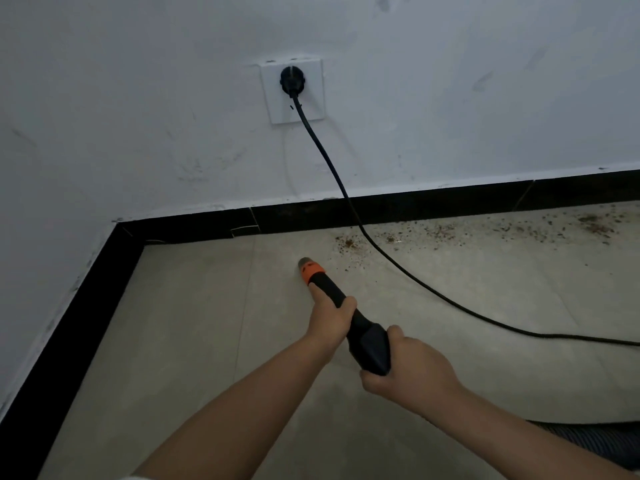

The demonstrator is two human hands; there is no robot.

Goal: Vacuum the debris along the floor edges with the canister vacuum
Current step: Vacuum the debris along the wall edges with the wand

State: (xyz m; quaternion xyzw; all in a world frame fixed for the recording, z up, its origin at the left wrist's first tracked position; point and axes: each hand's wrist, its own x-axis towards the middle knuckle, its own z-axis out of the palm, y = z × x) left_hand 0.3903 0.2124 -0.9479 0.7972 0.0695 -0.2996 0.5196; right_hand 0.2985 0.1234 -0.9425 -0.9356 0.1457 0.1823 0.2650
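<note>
A black baseboard [65, 327] lines the corner of the tiled floor [194, 306]. The left hand [330, 318] wraps its fingers around the black vacuum nozzle [349, 313], whose orange collar and tip point at the floor near the wall. The right hand [408, 367] grips the nozzle's wider rear end. A power cord [346, 192] runs from the wall socket [293, 91] across brown debris [450, 232] scattered along the baseboard. A ribbed hose [599, 441] lies far right.

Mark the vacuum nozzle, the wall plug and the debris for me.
vacuum nozzle [313, 270], head view, on its orange collar.
wall plug [292, 79], head view, on the black plug body in the socket.
debris [348, 242], head view, on the brown cluster beside the skirting.
</note>
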